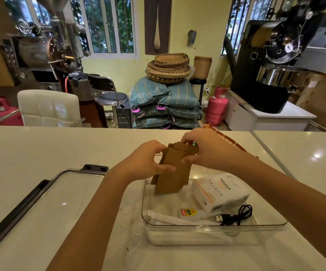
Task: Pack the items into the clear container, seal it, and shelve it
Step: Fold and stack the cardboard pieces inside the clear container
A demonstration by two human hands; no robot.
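Observation:
A clear container (213, 226) stands on the white counter in front of me. Inside it lie a white tissue pack (219, 193), a small glue bottle (190, 214), a black USB cable (234, 216) and a white wrapped item (170, 218). Both hands hold a stack of brown paper bags (173, 173) upright over the container's far left corner, its lower edge inside the box. My left hand (148, 160) grips the stack's left side, and my right hand (207, 149) pinches its top and right side. The container's lid (47, 194), with black latches, lies to the left.
A woven tray edge (230, 140) shows behind my right hand. Beyond the counter stand a white chair (49, 107), a stool, stacked sacks with baskets, pink gas cylinders and coffee roasting machines. A seam splits the counter at the right.

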